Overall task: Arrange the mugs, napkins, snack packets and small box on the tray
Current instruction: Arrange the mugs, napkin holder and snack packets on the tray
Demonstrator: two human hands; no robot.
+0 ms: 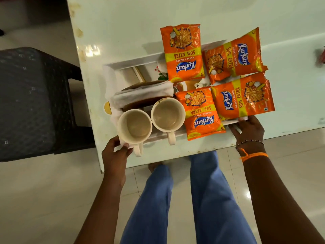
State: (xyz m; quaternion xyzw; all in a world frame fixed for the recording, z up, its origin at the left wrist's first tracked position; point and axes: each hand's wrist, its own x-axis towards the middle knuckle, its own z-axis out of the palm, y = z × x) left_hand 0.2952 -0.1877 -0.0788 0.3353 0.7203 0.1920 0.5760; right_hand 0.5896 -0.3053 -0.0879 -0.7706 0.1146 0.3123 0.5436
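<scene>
Tray (133, 62) overhangs the tabletop (123, 23) edge at six o'clock; left grip (115, 155) and right grip (248, 129) clasp its near corners.

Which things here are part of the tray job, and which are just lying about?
Job: tray, two mugs, napkins, four snack packets.
Lying about: dark chair, red thing at the table's right edge.

I see four glossy orange snack packets (184, 53) with yellow bands, two cream ceramic mugs (134, 126), white folded napkins (142, 95), a white floral-printed tray (133, 63), and an orange wrist thread (255, 155).
</scene>
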